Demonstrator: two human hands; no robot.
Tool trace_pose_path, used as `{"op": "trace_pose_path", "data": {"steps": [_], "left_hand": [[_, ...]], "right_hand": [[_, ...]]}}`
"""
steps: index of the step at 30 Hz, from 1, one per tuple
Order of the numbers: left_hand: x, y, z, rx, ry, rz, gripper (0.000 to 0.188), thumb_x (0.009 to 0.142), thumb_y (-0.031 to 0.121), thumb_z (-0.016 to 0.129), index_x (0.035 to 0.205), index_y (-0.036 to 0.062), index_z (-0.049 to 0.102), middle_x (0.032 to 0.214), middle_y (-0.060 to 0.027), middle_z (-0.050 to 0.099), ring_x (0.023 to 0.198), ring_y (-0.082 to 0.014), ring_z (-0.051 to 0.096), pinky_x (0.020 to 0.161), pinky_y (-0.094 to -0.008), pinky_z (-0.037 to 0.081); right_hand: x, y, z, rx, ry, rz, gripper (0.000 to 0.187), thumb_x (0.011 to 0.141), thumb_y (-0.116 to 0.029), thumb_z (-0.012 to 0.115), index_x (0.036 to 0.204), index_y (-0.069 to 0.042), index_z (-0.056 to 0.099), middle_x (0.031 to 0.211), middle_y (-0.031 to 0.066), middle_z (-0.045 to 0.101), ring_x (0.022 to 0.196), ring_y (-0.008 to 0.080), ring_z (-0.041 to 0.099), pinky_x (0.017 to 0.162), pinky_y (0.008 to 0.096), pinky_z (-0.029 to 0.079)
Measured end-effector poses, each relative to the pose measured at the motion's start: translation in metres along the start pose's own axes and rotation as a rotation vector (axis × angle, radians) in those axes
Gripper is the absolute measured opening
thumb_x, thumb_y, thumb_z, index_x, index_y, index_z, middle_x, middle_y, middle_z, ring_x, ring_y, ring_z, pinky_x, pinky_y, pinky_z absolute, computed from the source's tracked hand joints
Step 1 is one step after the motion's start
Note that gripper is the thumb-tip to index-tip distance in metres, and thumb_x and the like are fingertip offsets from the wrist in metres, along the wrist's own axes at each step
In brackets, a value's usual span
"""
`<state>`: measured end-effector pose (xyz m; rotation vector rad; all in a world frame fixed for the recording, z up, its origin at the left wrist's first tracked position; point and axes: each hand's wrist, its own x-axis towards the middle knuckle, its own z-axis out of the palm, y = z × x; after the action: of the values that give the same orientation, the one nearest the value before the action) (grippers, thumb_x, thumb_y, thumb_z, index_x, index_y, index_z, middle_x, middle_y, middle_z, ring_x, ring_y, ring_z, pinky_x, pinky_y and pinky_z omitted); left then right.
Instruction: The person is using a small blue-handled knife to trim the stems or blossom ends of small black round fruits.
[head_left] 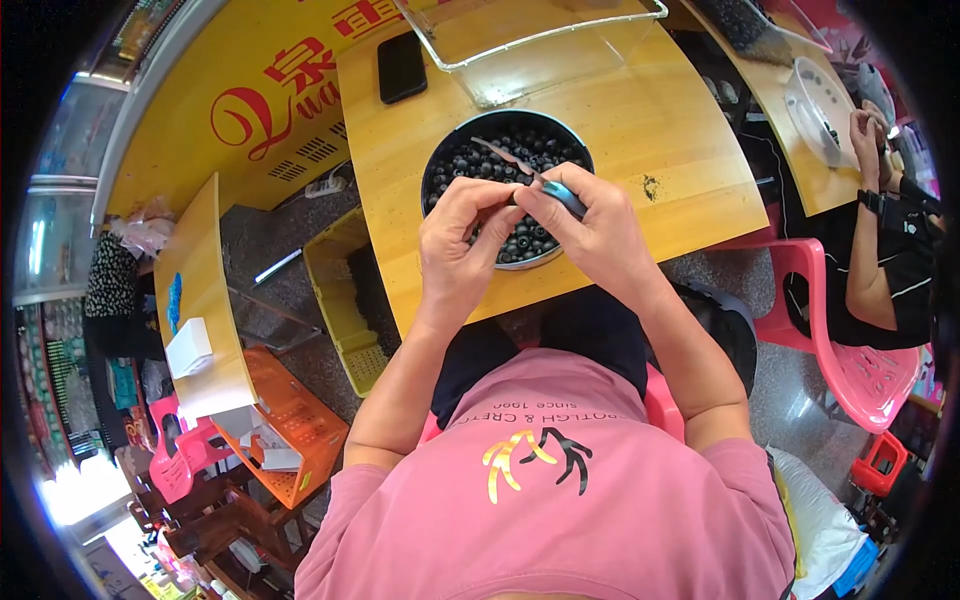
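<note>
My left hand (465, 232) and my right hand (590, 222) meet above a round bowl (424, 182) full of small, dark, round pieces (528, 240), several with a pale-ringed spot. Between the fingertips of my left hand is a small dark piece (515, 197), mostly hidden by the fingers. My right hand is closed around the blue-green handle of a small knife (565, 196). Its narrow blade (503, 154) points up and left over the bowl. The right thumb also presses in beside the dark piece.
Beyond the bowl stands a clear plastic bin (540, 60), with a black phone (401, 68) to its left on the wooden table (690, 130). Yellow (345, 300) and orange crates (300, 420) sit at the left. At right, another person (880, 250) works near a pink chair (830, 350).
</note>
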<state>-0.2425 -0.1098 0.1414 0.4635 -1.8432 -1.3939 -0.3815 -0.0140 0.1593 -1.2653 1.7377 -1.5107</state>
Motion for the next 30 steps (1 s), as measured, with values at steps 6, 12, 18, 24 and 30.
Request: {"op": "trace_pose_path", "data": {"steps": [6,12,18,24,30], "left_hand": [[-0.001,-0.001,-0.009,0.034,0.039,0.113,0.022,0.079,-0.008,0.069,0.1,-0.0016,0.067,0.096,-0.0076,0.064,0.084,-0.0132,0.062,0.071,-0.0244,0.05],[-0.007,0.001,-0.037,0.102,0.019,0.086,0.024,0.08,-0.008,0.069,0.102,-0.0005,0.067,0.097,-0.0083,0.063,0.084,-0.0126,0.061,0.073,-0.0227,0.049],[-0.041,-0.024,-0.127,0.299,0.336,-0.086,0.018,0.088,-0.001,0.064,0.105,-0.0011,0.06,0.099,-0.0035,0.056,0.085,-0.0086,0.057,0.075,-0.0221,0.048],[-0.046,-0.012,-0.134,0.717,0.308,-0.062,0.025,0.084,0.0,0.068,0.109,0.0018,0.063,0.102,-0.0064,0.057,0.081,-0.0128,0.057,0.07,-0.0244,0.049],[0.011,0.0,-0.074,0.932,-0.194,0.226,0.018,0.079,0.005,0.07,0.096,0.0038,0.065,0.094,-0.0098,0.061,0.09,-0.0254,0.058,0.082,-0.0352,0.044]], "right_hand": [[0.006,0.0,0.007,0.423,-0.116,0.177,0.026,0.094,-0.03,0.064,0.096,-0.003,0.065,0.077,-0.0023,0.059,0.071,0.0054,0.053,0.061,0.0215,0.042],[0.011,0.003,0.01,0.507,-0.195,0.194,0.027,0.095,-0.03,0.063,0.095,-0.003,0.065,0.078,-0.0023,0.06,0.074,0.0053,0.055,0.066,0.0203,0.043],[0.016,0.012,-0.011,0.234,-0.089,0.182,0.024,0.095,-0.024,0.062,0.096,0.0,0.065,0.077,-0.0007,0.061,0.074,0.0059,0.055,0.069,0.0208,0.044],[0.015,0.022,-0.017,0.148,-0.007,0.196,0.025,0.095,-0.023,0.063,0.099,0.002,0.064,0.079,0.001,0.063,0.075,0.0069,0.057,0.07,0.022,0.045],[0.016,0.029,-0.017,0.113,-0.037,0.217,0.027,0.094,-0.021,0.063,0.104,0.003,0.063,0.08,0.0016,0.063,0.076,0.007,0.058,0.071,0.022,0.047]]}}
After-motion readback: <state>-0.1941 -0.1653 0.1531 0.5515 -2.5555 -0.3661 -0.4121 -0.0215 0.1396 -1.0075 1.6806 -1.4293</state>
